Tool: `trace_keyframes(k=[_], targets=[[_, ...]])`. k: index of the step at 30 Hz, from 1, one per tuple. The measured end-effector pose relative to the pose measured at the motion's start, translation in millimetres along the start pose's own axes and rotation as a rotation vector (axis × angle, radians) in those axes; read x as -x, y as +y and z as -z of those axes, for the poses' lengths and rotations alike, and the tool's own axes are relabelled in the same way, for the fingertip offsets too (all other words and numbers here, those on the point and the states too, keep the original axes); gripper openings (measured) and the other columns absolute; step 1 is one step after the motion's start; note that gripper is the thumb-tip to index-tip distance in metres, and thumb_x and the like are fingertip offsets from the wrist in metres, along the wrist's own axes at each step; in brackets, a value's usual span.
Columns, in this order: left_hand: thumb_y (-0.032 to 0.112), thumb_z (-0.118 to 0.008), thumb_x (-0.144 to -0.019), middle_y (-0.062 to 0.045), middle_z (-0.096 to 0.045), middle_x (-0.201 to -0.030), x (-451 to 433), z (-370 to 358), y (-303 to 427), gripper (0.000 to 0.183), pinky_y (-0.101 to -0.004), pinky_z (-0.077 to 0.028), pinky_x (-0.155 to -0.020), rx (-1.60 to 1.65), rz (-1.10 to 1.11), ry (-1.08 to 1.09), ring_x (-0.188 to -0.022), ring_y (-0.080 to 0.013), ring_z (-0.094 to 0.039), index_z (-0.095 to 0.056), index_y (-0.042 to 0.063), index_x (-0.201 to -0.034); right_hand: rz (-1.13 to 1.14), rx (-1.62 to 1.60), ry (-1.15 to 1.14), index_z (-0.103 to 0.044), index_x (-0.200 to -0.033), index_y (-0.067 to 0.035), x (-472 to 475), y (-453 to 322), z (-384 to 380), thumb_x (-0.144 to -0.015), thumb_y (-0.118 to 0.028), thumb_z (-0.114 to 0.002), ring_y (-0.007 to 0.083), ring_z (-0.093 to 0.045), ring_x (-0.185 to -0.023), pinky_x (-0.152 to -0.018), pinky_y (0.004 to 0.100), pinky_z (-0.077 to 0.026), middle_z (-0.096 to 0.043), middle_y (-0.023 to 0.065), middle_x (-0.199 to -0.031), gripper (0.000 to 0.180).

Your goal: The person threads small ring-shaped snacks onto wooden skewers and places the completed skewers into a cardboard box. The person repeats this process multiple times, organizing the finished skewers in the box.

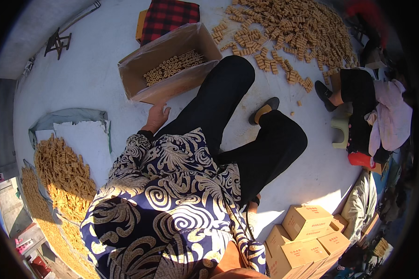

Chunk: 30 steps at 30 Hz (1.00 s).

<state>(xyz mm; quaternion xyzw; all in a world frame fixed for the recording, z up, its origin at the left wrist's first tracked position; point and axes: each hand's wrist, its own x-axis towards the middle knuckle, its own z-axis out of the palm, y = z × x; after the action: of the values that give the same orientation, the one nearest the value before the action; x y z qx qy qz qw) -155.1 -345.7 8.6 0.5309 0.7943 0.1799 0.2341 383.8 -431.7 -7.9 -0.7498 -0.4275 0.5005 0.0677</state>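
Note:
My left hand (156, 116) is beside the near side of a large open cardboard box (173, 91), thumb spread, fingertips at its lower edge. Nothing shows in its palm. Clear plastic film lines the box. Inside, tan ring-shaped rolls on thin sticks (171, 68) lie stacked with their hollow ends towards me. Most of my right hand (258, 196) is hidden behind my leg; only a bit shows past the dark wristband, so its fingers cannot be seen. A big heap of the same skewered rolls (293, 28) spreads over the pale floor ahead to the right.
More skewers (64, 171) are piled at left by a white sheet (83, 139). Closed cartons (305, 223) are stacked at lower right. Another person's leg (358, 90) is beside a pale green stool (340, 132). A checked cloth (171, 17) and a folding stool (58, 43) are farther off.

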Motion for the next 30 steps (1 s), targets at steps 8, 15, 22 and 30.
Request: trace_keyframes(k=[8, 15, 22, 30], targets=[[0.005, -0.064, -0.086, -0.02, -0.062, -0.12, -45, 1, 58, 0.046, -0.0415, -0.046, -0.098, 0.122, -0.556, 0.196, -0.114, -0.0376, -0.057, -0.054, 0.005, -0.131, 0.077, -0.138, 0.07, -0.063, -0.116, -0.005, -3, 0, 28, -0.093, -0.04, -0.056, 0.0351, -0.064, -0.106, -0.084, 0.044, -0.053, -0.068, 0.021, -0.111, 0.042], [0.011, -0.074, -0.078, -0.019, -0.052, -0.131, -39, 59, 54, 0.067, -0.0442, -0.042, -0.103, -0.206, -0.568, 0.325, -0.12, -0.0389, -0.051, -0.046, 0.002, -0.138, 0.074, -0.226, 0.084, -0.061, -0.119, -0.005, -9, -18, 43, -0.095, -0.041, -0.054, 0.0337, -0.064, -0.106, -0.085, 0.0427, -0.053, -0.067, 0.0201, -0.113, 0.044], [0.019, -0.081, -0.072, -0.021, -0.054, -0.128, -52, 63, 24, 0.08, -0.0452, -0.044, -0.099, -0.254, -0.26, 0.093, -0.116, -0.04, -0.052, -0.042, 0.002, -0.14, 0.05, -0.265, 0.07, -0.06, -0.121, -0.006, -45, -72, 58, -0.097, -0.042, -0.052, 0.0322, -0.064, -0.106, -0.085, 0.0414, -0.053, -0.067, 0.0192, -0.114, 0.045], [0.029, -0.07, -0.085, -0.016, -0.069, -0.08, -69, 51, 21, 0.03, -0.0455, -0.052, -0.064, -0.339, -0.034, -0.017, -0.076, -0.035, -0.067, -0.066, 0.011, -0.109, 0.034, -0.283, 0.032, -0.058, -0.125, -0.006, -80, -98, 62, -0.099, -0.043, -0.05, 0.0305, -0.065, -0.105, -0.085, 0.0399, -0.053, -0.067, 0.0182, -0.116, 0.046]])
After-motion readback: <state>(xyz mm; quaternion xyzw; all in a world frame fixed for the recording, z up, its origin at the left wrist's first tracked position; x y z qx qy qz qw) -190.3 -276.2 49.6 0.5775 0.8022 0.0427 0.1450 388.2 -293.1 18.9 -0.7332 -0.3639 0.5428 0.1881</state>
